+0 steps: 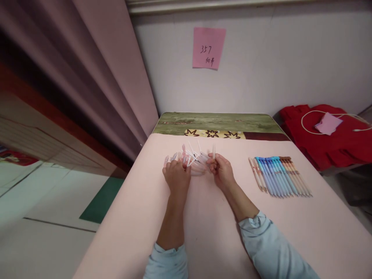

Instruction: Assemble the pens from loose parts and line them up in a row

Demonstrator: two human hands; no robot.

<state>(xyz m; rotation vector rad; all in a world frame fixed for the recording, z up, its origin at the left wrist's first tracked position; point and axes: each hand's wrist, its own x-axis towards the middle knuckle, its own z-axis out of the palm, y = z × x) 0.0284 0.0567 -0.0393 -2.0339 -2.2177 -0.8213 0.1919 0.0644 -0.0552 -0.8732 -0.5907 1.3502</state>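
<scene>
A loose pile of clear and pale pen parts (199, 167), with thin white sticks (193, 158) jutting out of it, lies on the covered table. My left hand (178, 175) is over the pile's left side, fingers curled down; what is in them is hidden. Several translucent pinkish caps or barrels (183, 149) show just beyond its knuckles. To the right of the pile, my right hand (223, 170) is closed on a pale pen barrel (214, 150) that stands nearly upright from its fingertips. The pile beside it is partly blurred.
A neat row of pens (279, 176), white, blue and brown, lies at the right on the pale pink table cover (203, 232). Behind is a green patterned strip (215, 122) of tabletop. A red cloth (308, 139) with a white cable is at right; a curtain (110, 58) hangs at left.
</scene>
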